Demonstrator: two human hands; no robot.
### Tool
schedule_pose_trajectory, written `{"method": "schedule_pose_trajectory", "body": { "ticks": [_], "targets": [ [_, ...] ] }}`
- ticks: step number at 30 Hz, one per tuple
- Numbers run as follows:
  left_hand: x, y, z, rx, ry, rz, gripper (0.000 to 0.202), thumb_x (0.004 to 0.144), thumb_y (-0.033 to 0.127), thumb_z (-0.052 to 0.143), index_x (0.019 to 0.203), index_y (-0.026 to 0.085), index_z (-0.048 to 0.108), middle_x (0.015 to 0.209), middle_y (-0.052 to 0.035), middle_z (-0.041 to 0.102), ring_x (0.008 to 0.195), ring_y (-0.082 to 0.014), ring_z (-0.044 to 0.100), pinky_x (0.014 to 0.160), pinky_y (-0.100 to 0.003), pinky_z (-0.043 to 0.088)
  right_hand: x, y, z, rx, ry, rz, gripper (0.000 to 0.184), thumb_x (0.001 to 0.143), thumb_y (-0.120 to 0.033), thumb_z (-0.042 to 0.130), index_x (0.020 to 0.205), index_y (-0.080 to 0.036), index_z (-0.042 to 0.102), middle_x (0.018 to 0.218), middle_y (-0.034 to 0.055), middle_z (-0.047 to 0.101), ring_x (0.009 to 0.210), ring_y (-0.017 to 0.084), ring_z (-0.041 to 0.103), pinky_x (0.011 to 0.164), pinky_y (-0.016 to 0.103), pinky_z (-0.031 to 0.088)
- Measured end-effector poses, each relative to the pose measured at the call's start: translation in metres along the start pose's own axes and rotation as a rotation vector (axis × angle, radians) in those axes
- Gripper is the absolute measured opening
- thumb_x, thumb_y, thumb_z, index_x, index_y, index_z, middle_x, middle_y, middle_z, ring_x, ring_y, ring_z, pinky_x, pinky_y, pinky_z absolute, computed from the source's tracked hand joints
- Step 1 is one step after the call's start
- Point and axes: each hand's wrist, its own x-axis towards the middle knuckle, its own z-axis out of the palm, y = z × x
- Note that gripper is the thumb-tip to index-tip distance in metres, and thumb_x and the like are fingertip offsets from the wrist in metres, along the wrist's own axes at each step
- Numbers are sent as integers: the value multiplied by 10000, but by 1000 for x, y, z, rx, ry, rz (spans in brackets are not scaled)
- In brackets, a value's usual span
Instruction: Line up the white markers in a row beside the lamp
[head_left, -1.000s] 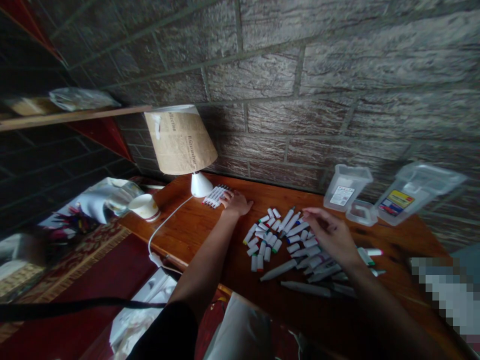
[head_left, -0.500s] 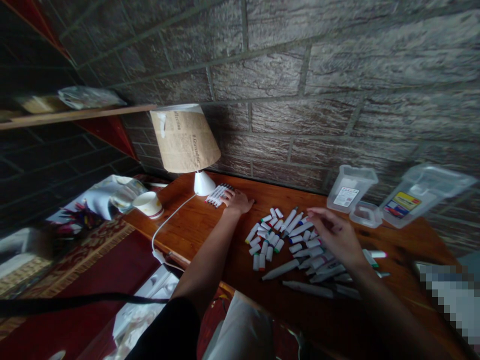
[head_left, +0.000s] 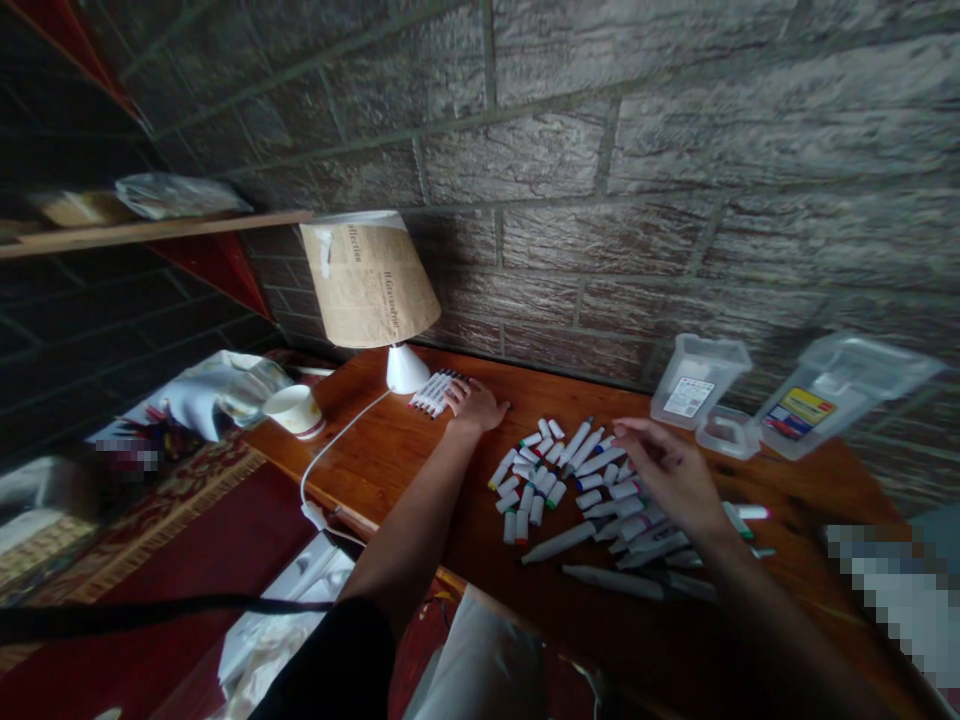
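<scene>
My left hand [head_left: 475, 407] lies flat at the back of the wooden table, fingers spread. Its fingertips touch the right end of a neat row of white markers [head_left: 436, 393] with dark ends. Over the right part of a loose heap, my right hand [head_left: 669, 468] hovers with its fingers loosely bent and apart; I see nothing held in it. Below and left of it are several short white marker caps [head_left: 527, 498] with coloured ends. Uncapped grey-white markers [head_left: 561, 541] lie among and in front of them, some hidden under my right hand and forearm.
A lamp [head_left: 375, 285] with a newsprint shade stands behind the marker row, its white cord [head_left: 337, 437] crossing the table. A paper cup [head_left: 295, 411] is near the left edge. Clear plastic containers [head_left: 699, 375] stand at the back right, beside a brick wall [head_left: 555, 240].
Both hands stay in nearly the same place, and the markers and caps have not visibly moved. The view has shifted very slightly.
</scene>
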Motion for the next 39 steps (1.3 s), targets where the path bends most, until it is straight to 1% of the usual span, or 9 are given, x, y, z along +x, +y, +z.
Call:
{"method": "schedule_pose_trajectory", "body": {
  "ticks": [8, 16, 21, 24, 28, 31, 33, 36, 39],
  "targets": [
    [-10, 7, 2, 18, -39, 104, 973, 912, 614, 414, 1569, -47, 133, 1609, -345, 119, 1520, -448, 57, 1204, -585, 109, 0, -1, -1, 3, 2, -1, 412, 850, -561, 653, 1062, -217, 730, 1006, 84, 768, 841, 229, 706, 750, 360, 556],
    [-9, 4, -1, 6, -52, 96, 954, 922, 612, 404, 1571, -34, 138, 1612, -327, 173, 1517, -444, 118, 1173, -607, 201, -1, -4, 0, 9, 5, -20, 408, 854, -551, 646, 1060, -209, 728, 955, 78, 769, 799, 220, 700, 672, 333, 561],
    [-6, 3, 1, 27, -7, 79, 944, 918, 620, 417, 1571, -20, 181, 1600, -323, 224, 1510, -439, 161, 1185, -574, 207, -1, -9, -2, -137, 3, -87, 304, 892, -463, 600, 1022, -223, 733, 902, 57, 776, 738, 201, 699, 707, 333, 545],
    [-5, 3, 1, 44, 5, 89, 941, 918, 622, 419, 1564, -30, 207, 1584, -326, 266, 1502, -435, 199, 1187, -530, 239, -2, -13, -1, -279, -46, -193, 207, 910, -349, 575, 952, -232, 741, 859, 37, 770, 704, 183, 688, 724, 314, 533],
    [-1, 1, 2, 78, 22, 98, 942, 923, 627, 394, 1558, -44, 211, 1571, -329, 292, 1486, -448, 232, 1168, -522, 278, -3, -16, 2, -424, -128, -254, 191, 920, -217, 555, 931, -234, 745, 881, 34, 764, 736, 179, 684, 768, 303, 519],
    [5, 0, 5, 85, 32, 102, 945, 920, 643, 373, 1546, -52, 241, 1561, -344, 298, 1476, -460, 248, 1145, -546, 301, -2, -16, 5, -517, -176, -271, 207, 907, -140, 559, 940, -216, 748, 931, 61, 755, 836, 197, 682, 830, 311, 511],
    [9, -1, 8, 92, 54, 126, 948, 910, 644, 394, 1532, -61, 270, 1531, -354, 345, 1453, -468, 292, 1122, -551, 328, -1, -16, 6, -589, -265, -306, 245, 873, -68, 561, 959, -198, 750, 977, 77, 750, 952, 217, 670, 918, 330, 489],
    [12, -1, 10, 108, 93, 130, 942, 905, 647, 404, 1528, -52, 297, 1514, -350, 380, 1437, -476, 319, 1110, -561, 333, 0, -16, 8, -668, -374, -335, 282, 849, -22, 552, 957, -188, 752, 1003, 85, 750, 998, 227, 650, 996, 363, 452],
    [11, 0, 10, 115, 105, 135, 925, 910, 648, 391, 1522, -42, 324, 1503, -342, 404, 1438, -467, 328, 1107, -550, 340, 1, -16, 8, -699, -412, -347, 277, 840, -21, 554, 968, -167, 752, 1022, 99, 749, 1005, 239, 639, 1013, 380, 436]
  ]
}}
